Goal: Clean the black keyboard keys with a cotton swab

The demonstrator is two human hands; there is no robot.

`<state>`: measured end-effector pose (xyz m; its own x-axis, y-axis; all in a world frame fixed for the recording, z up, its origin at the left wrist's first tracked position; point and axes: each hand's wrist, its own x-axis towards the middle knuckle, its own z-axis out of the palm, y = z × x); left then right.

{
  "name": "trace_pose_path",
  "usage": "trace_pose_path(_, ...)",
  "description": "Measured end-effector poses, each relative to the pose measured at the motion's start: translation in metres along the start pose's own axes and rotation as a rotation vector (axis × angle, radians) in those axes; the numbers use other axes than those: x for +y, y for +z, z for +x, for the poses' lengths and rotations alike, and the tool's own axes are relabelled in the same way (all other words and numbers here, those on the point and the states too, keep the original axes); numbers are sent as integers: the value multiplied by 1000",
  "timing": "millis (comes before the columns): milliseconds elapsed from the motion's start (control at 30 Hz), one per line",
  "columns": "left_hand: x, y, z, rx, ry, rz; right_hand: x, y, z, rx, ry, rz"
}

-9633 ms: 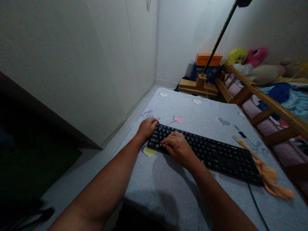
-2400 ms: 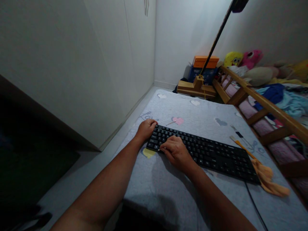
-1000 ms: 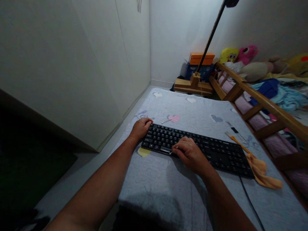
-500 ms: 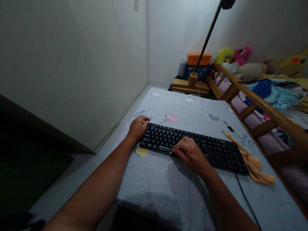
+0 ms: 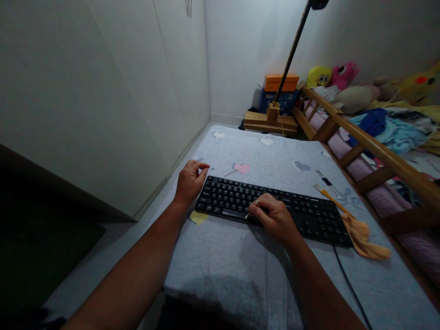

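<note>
A black keyboard (image 5: 237, 197) lies on the cloth-covered surface. My right hand (image 5: 273, 216) pinches a cotton swab (image 5: 247, 216), its white tip down by the space bar at the keyboard's near edge. Just off the keyboard's left end is my left hand (image 5: 191, 181), its fingers loosely bent and the thumb apart from them, holding nothing. Beyond the keyboard a second cotton swab (image 5: 231, 173) rests beside a pink heart print. Behind the keyboard's right half lie a brush with a yellow handle (image 5: 328, 196) and a tool with a black grip (image 5: 327, 182).
An orange cloth (image 5: 360, 236) is bunched at the keyboard's right end, where a black cable (image 5: 347, 279) runs toward me. A wooden bed rail (image 5: 381, 153) borders the right side. White cabinet doors (image 5: 130, 91) stand at left. A lamp post on a wooden base (image 5: 271, 120) is at the far end.
My left hand has come away from the keyboard's left corner, and its fingers have loosened. My right hand stays near the space bar, with the swab's tip tilted slightly differently.
</note>
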<state>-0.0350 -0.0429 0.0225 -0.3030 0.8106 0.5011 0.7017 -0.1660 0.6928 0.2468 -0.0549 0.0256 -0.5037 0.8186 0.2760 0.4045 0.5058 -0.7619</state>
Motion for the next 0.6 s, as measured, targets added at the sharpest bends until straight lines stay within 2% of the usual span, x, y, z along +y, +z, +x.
trace_pose_path(100,15,-3,-4,-22,33,-41,-1,0,-1,20,-12,57)
trace_pose_path(167,29,-6,-11,-82,60,-82,-2,0,-1,39,-33,83)
trace_pose_path(300,62,-13,-36,-361,141,-188,-5,2,-1,58,-84,134)
trace_pose_path(367,74,-15,-50,-438,141,-202,-7,4,-2,50,-82,146)
trace_pose_path(433,81,-13,-62,-468,136,-191,-8,6,-3,47,-62,152)
trace_pose_path(600,82,-5,-79,-444,132,-161,-10,10,-5,40,-68,148)
